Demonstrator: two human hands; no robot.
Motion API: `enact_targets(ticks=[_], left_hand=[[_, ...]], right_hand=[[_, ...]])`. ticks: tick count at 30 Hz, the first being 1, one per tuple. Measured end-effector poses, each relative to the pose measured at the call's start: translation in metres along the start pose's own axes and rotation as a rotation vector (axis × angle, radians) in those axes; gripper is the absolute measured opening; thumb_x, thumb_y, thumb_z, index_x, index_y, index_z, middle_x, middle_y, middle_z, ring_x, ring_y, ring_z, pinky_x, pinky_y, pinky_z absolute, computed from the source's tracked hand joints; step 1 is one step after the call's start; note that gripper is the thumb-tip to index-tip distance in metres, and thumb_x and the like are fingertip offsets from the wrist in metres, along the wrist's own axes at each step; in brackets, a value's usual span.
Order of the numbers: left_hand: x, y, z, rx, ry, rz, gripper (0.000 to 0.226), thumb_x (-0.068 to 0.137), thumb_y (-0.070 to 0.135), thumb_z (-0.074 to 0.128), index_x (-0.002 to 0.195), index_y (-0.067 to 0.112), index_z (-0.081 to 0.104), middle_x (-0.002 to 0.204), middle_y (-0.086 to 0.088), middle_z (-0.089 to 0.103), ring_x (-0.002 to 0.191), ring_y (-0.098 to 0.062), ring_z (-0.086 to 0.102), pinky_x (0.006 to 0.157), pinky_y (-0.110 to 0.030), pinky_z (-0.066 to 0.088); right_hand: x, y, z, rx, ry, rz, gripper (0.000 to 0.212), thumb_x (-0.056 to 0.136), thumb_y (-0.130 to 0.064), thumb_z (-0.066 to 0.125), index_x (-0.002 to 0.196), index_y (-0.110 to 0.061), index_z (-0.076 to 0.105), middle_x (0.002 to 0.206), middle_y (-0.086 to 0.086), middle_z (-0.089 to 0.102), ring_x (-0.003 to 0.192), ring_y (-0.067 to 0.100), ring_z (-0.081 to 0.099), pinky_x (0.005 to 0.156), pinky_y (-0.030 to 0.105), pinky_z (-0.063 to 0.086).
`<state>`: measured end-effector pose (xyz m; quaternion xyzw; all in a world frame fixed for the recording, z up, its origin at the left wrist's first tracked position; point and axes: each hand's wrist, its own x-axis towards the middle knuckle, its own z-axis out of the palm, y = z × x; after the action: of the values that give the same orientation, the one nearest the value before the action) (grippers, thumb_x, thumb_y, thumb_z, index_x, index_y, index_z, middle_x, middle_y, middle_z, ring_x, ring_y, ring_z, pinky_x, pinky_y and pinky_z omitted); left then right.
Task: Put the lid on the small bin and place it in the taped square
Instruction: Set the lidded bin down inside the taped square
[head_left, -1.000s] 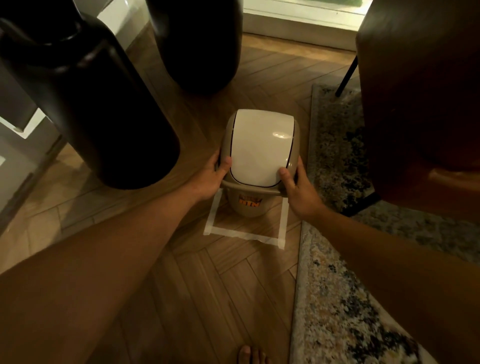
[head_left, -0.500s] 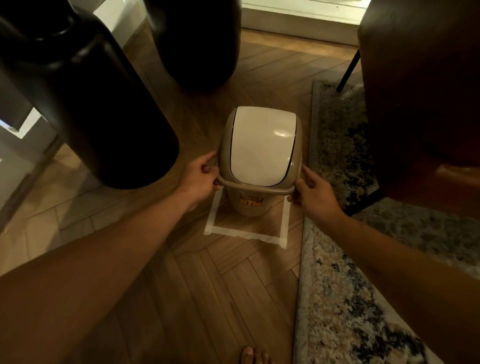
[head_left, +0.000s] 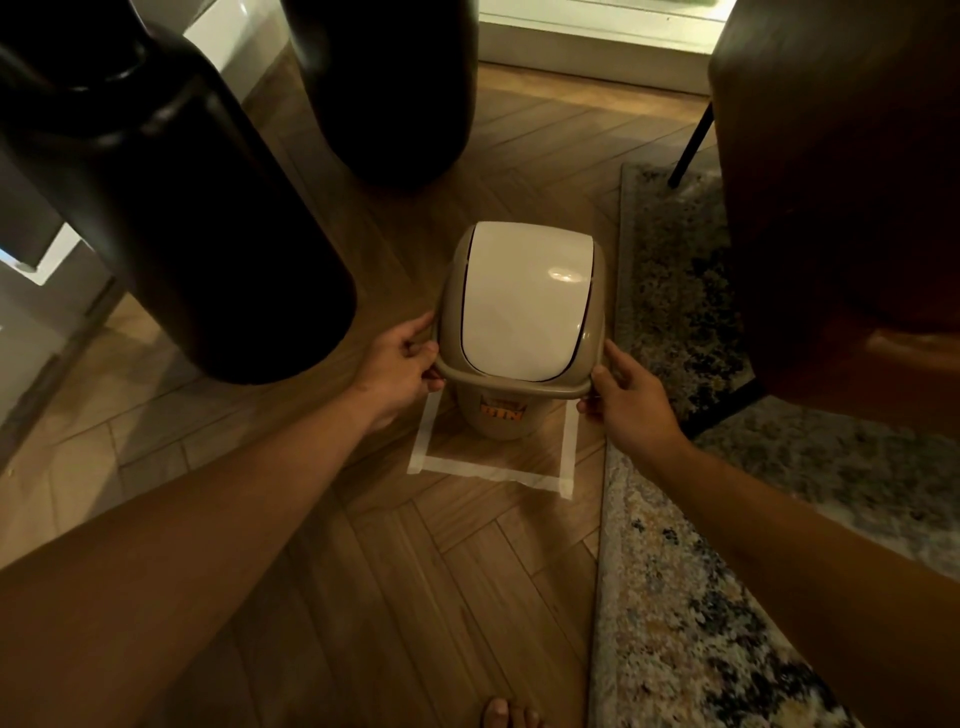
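A small beige bin (head_left: 500, 417) with an orange label stands on the wooden floor inside the white taped square (head_left: 488, 472). Its beige lid with a white swing flap (head_left: 524, 301) sits on top of it. My left hand (head_left: 400, 364) grips the lid's rim on the left side, fingers curled around the edge. On the right side my right hand (head_left: 626, 397) touches the rim with thumb and fingertips. The far side of the taped square is hidden behind the bin.
Two tall black vases, one at the left (head_left: 171, 218) and one behind (head_left: 389, 88), stand close to the bin. A patterned rug (head_left: 691, 571) borders the square on the right, with a brown chair (head_left: 841, 197) over it. My toes (head_left: 506, 714) show at the bottom edge.
My thumbs have slid off the top of the lid down to its rim on both sides. The bin has stayed within the taped square.
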<state>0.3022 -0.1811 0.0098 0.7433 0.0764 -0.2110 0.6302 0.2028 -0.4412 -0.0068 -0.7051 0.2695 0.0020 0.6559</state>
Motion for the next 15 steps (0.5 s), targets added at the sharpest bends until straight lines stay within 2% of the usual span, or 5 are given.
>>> enact_targets(ticks=[7,9,10,12,15], left_hand=[[0.002,0.003,0.002,-0.026,-0.001,0.0,0.057,0.105,0.003,0.049,0.155,0.029,0.042,0.095,-0.005,0.064,0.074,-0.014,0.061,0.059,-0.02,0.06],[0.002,0.004,0.002,0.046,0.0,0.024,0.055,0.106,0.007,0.049,0.156,0.029,0.041,0.102,-0.005,0.065,0.081,-0.014,0.064,0.061,-0.022,0.06],[0.002,0.004,0.002,0.112,0.009,0.052,0.053,0.107,0.013,0.047,0.157,0.029,0.039,0.114,-0.006,0.066,0.089,-0.014,0.065,0.067,-0.024,0.061],[0.0,0.0,0.001,0.281,0.046,0.171,0.055,0.108,0.03,0.046,0.16,0.032,0.029,0.148,-0.009,0.051,0.12,-0.017,0.059,0.093,-0.035,0.057],[-0.007,-0.003,-0.005,0.576,-0.011,0.429,0.094,0.093,0.052,0.066,0.161,0.044,0.002,0.17,0.002,0.012,0.149,-0.017,0.025,0.115,-0.042,0.031]], right_hand=[[0.003,-0.004,-0.001,-0.037,0.014,-0.032,0.049,0.11,-0.018,0.048,0.158,-0.028,0.041,0.094,-0.003,0.076,0.068,0.01,0.066,0.073,0.036,0.057],[0.001,-0.008,0.0,-0.111,0.028,-0.06,0.048,0.111,-0.021,0.046,0.158,-0.026,0.04,0.121,0.004,0.073,0.09,0.014,0.071,0.078,0.03,0.058],[0.0,-0.007,-0.001,-0.197,0.047,-0.103,0.049,0.111,-0.024,0.045,0.16,-0.025,0.038,0.139,0.007,0.064,0.111,0.018,0.068,0.091,0.033,0.057],[-0.006,-0.006,-0.002,-0.402,0.092,-0.258,0.061,0.109,-0.036,0.047,0.164,-0.026,0.023,0.165,0.007,0.031,0.147,0.021,0.039,0.119,0.04,0.036],[-0.015,-0.011,-0.002,-0.657,0.014,-0.558,0.096,0.096,-0.051,0.066,0.165,-0.036,0.0,0.173,-0.01,-0.008,0.156,0.013,0.003,0.119,0.037,0.015]])
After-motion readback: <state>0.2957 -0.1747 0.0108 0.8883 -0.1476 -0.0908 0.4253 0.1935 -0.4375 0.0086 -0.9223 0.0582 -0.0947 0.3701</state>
